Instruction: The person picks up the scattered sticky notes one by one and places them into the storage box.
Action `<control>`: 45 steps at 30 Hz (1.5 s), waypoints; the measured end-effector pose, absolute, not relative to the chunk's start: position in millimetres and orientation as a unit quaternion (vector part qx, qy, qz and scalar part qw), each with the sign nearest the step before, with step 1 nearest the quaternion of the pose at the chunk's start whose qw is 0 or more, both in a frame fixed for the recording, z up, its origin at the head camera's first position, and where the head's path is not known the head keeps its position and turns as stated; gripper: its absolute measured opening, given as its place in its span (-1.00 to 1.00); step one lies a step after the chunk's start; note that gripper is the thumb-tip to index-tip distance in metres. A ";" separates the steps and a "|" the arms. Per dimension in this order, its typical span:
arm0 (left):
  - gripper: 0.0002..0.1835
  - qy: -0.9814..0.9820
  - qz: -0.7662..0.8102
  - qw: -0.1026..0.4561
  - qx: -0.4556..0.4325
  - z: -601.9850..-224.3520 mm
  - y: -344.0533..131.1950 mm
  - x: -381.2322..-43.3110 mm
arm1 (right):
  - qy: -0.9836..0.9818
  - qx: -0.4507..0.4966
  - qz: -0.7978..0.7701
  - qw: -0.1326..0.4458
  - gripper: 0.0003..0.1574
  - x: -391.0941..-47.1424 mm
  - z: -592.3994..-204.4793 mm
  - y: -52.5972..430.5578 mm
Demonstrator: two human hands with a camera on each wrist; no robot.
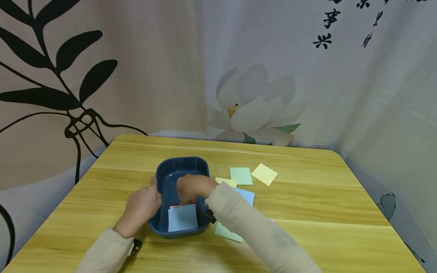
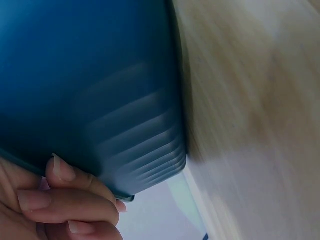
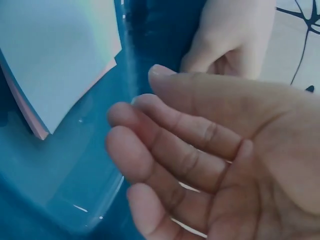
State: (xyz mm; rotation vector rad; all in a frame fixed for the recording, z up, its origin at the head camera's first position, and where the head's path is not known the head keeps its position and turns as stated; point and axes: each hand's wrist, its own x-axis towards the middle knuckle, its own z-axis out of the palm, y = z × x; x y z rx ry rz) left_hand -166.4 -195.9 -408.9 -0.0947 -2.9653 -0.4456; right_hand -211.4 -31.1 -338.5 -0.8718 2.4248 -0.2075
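Note:
A dark blue plastic bin point(image 1: 168, 189) stands on the table. My left hand point(image 1: 143, 204) holds its left rim, with curled fingers against the outer wall in the left wrist view. Inside the bin, at its near end, lies a light blue paper note point(image 1: 182, 220), with pink paper point(image 3: 31, 116) showing beneath it in the right wrist view. Over the bin's inside is my right hand point(image 1: 193, 188), just beyond the notes. Its fingers point(image 3: 131, 152) are loosely bent, with nothing between them and the thumb, apart from the notes.
Right of the bin, on the wooden table point(image 1: 324, 197), lie a green note point(image 1: 241, 176), two yellow notes point(image 1: 264, 174) and a blue note point(image 1: 246, 195). Another green note point(image 1: 228, 232) and a pink edge point(image 1: 272, 220) show around the right sleeve. Printed curtains hang behind.

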 end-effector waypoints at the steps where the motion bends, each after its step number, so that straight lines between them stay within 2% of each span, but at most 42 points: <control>1: -0.38 -0.986 -0.147 0.071 -0.032 -409.1 -195.9 -166.5 | 0.901 -0.329 -0.084 0.271 -0.92 -211.4 -336.5 -28.8; 15: -0.39 -0.986 -0.147 0.070 -0.030 -406.3 -195.7 -167.7 | 0.900 -0.341 -0.163 0.218 -0.95 -218.8 -319.5 15.2; 24: -0.40 -0.986 -0.146 0.071 -0.031 -407.2 -196.6 -168.0 | 0.906 -0.314 -0.201 0.200 -0.96 -222.3 -315.8 62.9; 45: -0.40 -0.986 -0.142 0.078 -0.034 -410.6 -195.8 -166.5 | 0.935 -0.230 -0.204 0.176 -0.90 -194.1 -349.3 168.2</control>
